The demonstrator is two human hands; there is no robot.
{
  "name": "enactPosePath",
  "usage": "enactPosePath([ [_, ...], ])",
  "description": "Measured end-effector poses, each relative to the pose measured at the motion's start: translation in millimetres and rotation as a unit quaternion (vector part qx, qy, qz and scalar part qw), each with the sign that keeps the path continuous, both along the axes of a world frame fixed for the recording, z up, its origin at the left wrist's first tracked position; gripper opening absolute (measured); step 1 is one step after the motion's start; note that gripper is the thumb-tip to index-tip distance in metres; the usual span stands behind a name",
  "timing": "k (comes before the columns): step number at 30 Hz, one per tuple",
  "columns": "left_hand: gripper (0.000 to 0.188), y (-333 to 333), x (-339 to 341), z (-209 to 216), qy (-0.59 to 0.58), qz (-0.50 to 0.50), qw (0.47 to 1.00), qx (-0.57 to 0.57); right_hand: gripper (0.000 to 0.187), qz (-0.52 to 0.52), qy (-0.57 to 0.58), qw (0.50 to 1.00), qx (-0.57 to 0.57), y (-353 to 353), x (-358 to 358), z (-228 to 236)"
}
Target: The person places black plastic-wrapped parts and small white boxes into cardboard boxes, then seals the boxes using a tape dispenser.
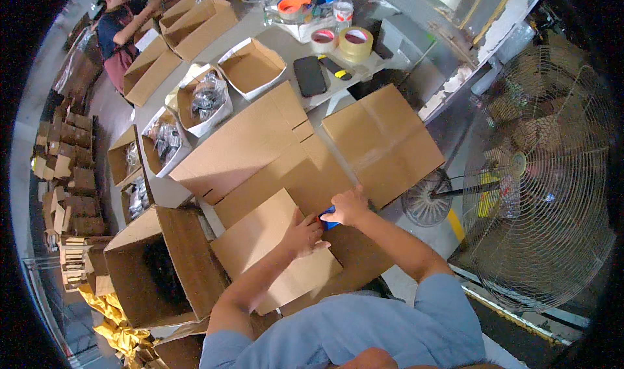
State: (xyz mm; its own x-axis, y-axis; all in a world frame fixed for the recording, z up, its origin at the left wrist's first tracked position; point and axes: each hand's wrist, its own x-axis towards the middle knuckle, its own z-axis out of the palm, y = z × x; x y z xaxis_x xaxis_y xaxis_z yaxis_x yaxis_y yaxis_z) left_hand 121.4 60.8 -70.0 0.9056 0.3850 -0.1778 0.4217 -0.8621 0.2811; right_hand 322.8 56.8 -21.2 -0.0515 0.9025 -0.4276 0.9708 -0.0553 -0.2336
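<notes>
A person's left hand (304,234) presses flat, fingers spread, on a flap of a large brown cardboard box (286,174), while the right hand (349,206) is closed around a blue tool (328,218) wedged between both hands at the box's seam. The corrugated board is smooth and matte. To the left stands an open carton (159,265). Farther off, white-edged boxes (205,99) hold black parts in clear bags. Beyond lie a black phone (310,75) and two tape rolls (343,42).
</notes>
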Motion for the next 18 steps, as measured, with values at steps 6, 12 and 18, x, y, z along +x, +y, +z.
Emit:
enactPosePath([
  [6, 0.069, -39.4, -23.8, 14.0, -0.025, 0.193, 0.98, -0.035, 0.052, -0.332, 0.489, 0.806, 0.028, -18.0, 29.1, 34.4],
  [12, 0.06, -93.3, -214.4, -37.3, 0.216, 0.626, 0.739, -0.128, 0.044, -0.354, 0.87, 0.336, -0.074, -55.5, -39.8, -66.8],
  [18, 0.056, -137.2, -256.6, -43.7, -0.362, 0.694, 0.357, -0.509, 0.026, -0.201, 0.628, 0.743, 0.116, -65.2, -71.0, -80.0],
])
